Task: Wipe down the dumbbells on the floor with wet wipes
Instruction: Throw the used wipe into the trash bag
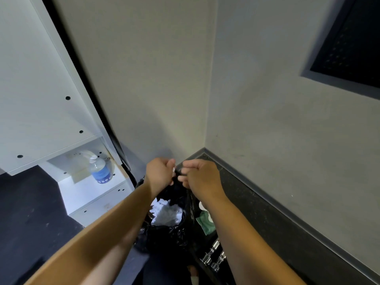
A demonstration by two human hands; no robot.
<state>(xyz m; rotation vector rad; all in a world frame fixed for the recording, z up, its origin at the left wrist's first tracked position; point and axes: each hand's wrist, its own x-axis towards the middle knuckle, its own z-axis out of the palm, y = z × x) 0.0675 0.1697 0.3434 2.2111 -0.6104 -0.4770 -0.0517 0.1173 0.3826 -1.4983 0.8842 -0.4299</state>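
My left hand (160, 173) and my right hand (200, 175) are close together above a black bin bag (168, 231), each pinching part of the bag's black top edge between fingers and thumb. Crumpled white wipes (166, 213) lie inside the open bag. A green wet wipes pack (205, 222) lies on the dark floor to the right of the bag, partly hidden by my right forearm. Chrome dumbbell handles (213, 256) show on the floor at the lower right, under my right arm; their weights are hidden.
A white shelf unit (41, 120) stands at the left, with a clear bottle with a blue label (101, 169) on its low shelf. Grey walls meet in a corner behind the bag. A dark framed panel (349, 44) hangs on the right wall.
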